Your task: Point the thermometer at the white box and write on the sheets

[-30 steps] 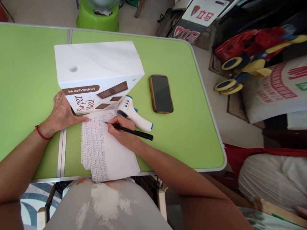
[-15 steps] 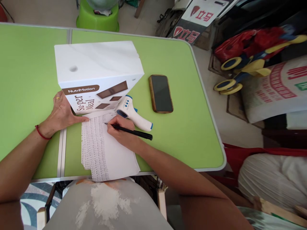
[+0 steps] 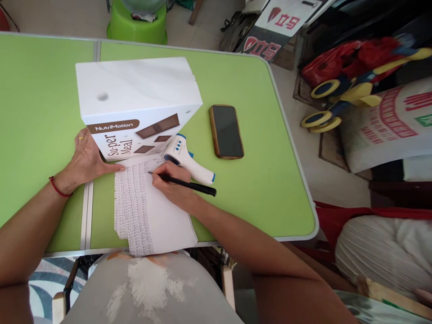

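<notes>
My right hand (image 3: 173,182) is closed around a black pen (image 3: 194,185), its tip at the written part of a paper sheet (image 3: 167,220). Small rows of handwriting cover the sheet's left side; its right side is blank. My left hand (image 3: 88,157) lies spread on the table at the lower left corner of a white box (image 3: 135,87) marked NutriMotion. Its thumb rests at the paper's top left edge, and the box partly hides its fingers. Just beyond my right hand lies a white and blue infrared thermometer (image 3: 189,162), beside the box.
A phone in a brown case (image 3: 227,132) lies right of the box on the green table (image 3: 270,193). Behind the table stands a green stool (image 3: 138,27). To the right are a printed sack (image 3: 388,128) and a blue and yellow wheeled toy (image 3: 340,101).
My right hand and the pen have shifted very slightly to the right over the paper. My left hand, the box and the thermometer stay where they were.
</notes>
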A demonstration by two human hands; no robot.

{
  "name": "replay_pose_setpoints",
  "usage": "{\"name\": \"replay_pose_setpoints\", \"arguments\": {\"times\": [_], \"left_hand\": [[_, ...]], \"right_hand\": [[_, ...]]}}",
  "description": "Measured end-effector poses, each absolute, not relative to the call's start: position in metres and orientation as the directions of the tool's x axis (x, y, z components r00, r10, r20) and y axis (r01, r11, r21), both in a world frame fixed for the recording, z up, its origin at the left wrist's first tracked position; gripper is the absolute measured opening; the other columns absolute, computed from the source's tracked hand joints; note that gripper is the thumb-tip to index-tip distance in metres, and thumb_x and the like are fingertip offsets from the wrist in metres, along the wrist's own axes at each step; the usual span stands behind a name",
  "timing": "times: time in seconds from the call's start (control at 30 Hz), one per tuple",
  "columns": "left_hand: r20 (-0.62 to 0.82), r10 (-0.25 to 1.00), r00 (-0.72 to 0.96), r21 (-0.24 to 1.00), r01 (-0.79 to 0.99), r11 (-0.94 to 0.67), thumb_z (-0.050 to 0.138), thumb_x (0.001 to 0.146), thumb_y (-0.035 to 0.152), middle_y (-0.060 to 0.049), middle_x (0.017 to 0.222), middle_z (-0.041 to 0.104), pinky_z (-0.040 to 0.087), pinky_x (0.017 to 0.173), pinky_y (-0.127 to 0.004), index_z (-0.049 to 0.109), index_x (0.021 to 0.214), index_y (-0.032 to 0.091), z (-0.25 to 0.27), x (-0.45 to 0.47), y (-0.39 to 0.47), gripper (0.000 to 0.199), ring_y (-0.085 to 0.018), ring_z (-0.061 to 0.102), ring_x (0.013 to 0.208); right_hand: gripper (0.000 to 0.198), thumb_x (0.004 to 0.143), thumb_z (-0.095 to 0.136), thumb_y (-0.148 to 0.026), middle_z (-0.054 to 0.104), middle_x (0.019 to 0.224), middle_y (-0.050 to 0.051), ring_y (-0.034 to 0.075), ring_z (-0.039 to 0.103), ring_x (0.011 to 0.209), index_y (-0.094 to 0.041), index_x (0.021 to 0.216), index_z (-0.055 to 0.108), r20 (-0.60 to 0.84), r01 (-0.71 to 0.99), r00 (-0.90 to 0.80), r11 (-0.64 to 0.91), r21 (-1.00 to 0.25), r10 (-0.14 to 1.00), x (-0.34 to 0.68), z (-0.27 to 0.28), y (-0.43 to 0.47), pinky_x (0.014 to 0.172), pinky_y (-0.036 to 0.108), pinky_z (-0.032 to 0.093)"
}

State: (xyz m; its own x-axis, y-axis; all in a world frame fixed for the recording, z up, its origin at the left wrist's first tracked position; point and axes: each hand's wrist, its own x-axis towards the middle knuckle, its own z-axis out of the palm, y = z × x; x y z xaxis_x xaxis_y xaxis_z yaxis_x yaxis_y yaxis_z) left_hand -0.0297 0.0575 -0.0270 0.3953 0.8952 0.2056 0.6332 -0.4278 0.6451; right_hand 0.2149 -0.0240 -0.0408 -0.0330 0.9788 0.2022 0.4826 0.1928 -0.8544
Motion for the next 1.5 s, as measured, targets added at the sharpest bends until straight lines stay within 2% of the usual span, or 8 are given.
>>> {"name": "replay_pose_setpoints", "arguments": {"times": [0.17, 0.43, 0.67, 1.0, 1.17, 1.23, 1.33, 1.5], "left_hand": [[0.213, 0.896, 0.39, 0.63, 0.646, -0.431, 0.083, 0.049, 0.074, -0.014, 0.133, 0.054, 0.02, 0.117, -0.067, 0.047, 0.129, 0.024, -0.028, -0.029, 0.058, 0.101, -0.047, 0.043, 0.132], [0.188, 0.897, 0.4, 0.6, 0.677, -0.427, 0.08, 0.05, 0.078, -0.014, 0.136, 0.052, 0.019, 0.119, -0.067, 0.041, 0.136, 0.025, -0.026, -0.029, 0.057, 0.107, -0.046, 0.04, 0.135], [0.191, 0.896, 0.402, 0.606, 0.67, -0.43, 0.078, 0.053, 0.078, -0.012, 0.137, 0.052, 0.019, 0.12, -0.066, 0.041, 0.135, 0.026, -0.025, -0.029, 0.055, 0.104, -0.044, 0.039, 0.136], [0.215, 0.894, 0.394, 0.65, 0.625, -0.432, 0.086, 0.049, 0.071, -0.012, 0.135, 0.055, 0.018, 0.12, -0.063, 0.046, 0.131, 0.026, -0.027, -0.03, 0.056, 0.101, -0.045, 0.04, 0.134], [0.205, 0.896, 0.394, 0.642, 0.637, -0.428, 0.085, 0.048, 0.073, -0.013, 0.135, 0.054, 0.018, 0.119, -0.064, 0.046, 0.131, 0.025, -0.027, -0.03, 0.056, 0.103, -0.046, 0.04, 0.133], [0.196, 0.898, 0.394, 0.64, 0.642, -0.421, 0.084, 0.049, 0.073, -0.014, 0.134, 0.054, 0.019, 0.118, -0.065, 0.046, 0.13, 0.024, -0.026, -0.029, 0.056, 0.102, -0.046, 0.041, 0.133], [0.175, 0.906, 0.384, 0.637, 0.657, -0.402, 0.084, 0.049, 0.074, -0.015, 0.134, 0.053, 0.02, 0.117, -0.065, 0.047, 0.128, 0.023, -0.026, -0.029, 0.056, 0.101, -0.047, 0.041, 0.133], [0.188, 0.907, 0.377, 0.634, 0.659, -0.405, 0.085, 0.048, 0.073, -0.015, 0.134, 0.053, 0.024, 0.114, -0.065, 0.046, 0.129, 0.024, -0.029, -0.03, 0.056, 0.102, -0.045, 0.042, 0.13]], "right_hand": [[0.01, 0.075, 0.053, -0.021, 0.052, 0.057, -0.005, 0.01, 0.047, 0.051, -0.023, 0.066, 0.047, 0.222, 0.473, -0.034, 0.211, -0.856, 0.975, 0.214, -0.043, -0.024, 0.053, 0.026, 0.04], [0.011, 0.073, 0.052, -0.024, 0.054, 0.058, -0.004, 0.011, 0.048, 0.053, -0.023, 0.065, 0.046, 0.114, 0.54, -0.008, 0.1, -0.836, 0.993, 0.215, -0.035, -0.024, 0.053, 0.026, 0.042], [0.011, 0.074, 0.051, -0.024, 0.05, 0.057, -0.005, 0.011, 0.046, 0.052, -0.023, 0.066, 0.044, 0.18, 0.537, -0.05, 0.178, -0.825, 0.982, 0.215, -0.037, -0.023, 0.053, 0.027, 0.041], [0.012, 0.072, 0.051, -0.022, 0.052, 0.056, -0.004, 0.012, 0.046, 0.053, -0.025, 0.064, 0.043, 0.113, 0.563, -0.044, 0.118, -0.818, 0.993, 0.215, -0.032, -0.024, 0.053, 0.027, 0.042], [0.011, 0.075, 0.05, -0.018, 0.052, 0.058, -0.005, 0.011, 0.049, 0.052, -0.024, 0.067, 0.045, 0.195, 0.554, -0.027, 0.177, -0.814, 0.981, 0.219, -0.036, -0.023, 0.052, 0.025, 0.042], [0.009, 0.08, 0.05, -0.017, 0.058, 0.064, -0.004, 0.012, 0.054, 0.057, -0.023, 0.074, 0.052, 0.305, 0.569, -0.098, 0.304, -0.764, 0.947, 0.224, -0.036, -0.021, 0.056, 0.026, 0.045], [0.013, 0.089, 0.05, -0.015, 0.067, 0.08, 0.003, 0.016, 0.062, 0.072, -0.021, 0.09, 0.061, 0.453, 0.627, -0.348, 0.563, -0.539, 0.821, 0.234, -0.034, -0.021, 0.065, 0.028, 0.049], [0.024, 0.096, 0.042, -0.009, 0.066, 0.087, 0.009, 0.019, 0.058, 0.078, -0.017, 0.102, 0.064, 0.305, 0.673, -0.672, 0.728, -0.13, 0.675, 0.246, -0.024, -0.027, 0.065, 0.032, 0.046]]}}
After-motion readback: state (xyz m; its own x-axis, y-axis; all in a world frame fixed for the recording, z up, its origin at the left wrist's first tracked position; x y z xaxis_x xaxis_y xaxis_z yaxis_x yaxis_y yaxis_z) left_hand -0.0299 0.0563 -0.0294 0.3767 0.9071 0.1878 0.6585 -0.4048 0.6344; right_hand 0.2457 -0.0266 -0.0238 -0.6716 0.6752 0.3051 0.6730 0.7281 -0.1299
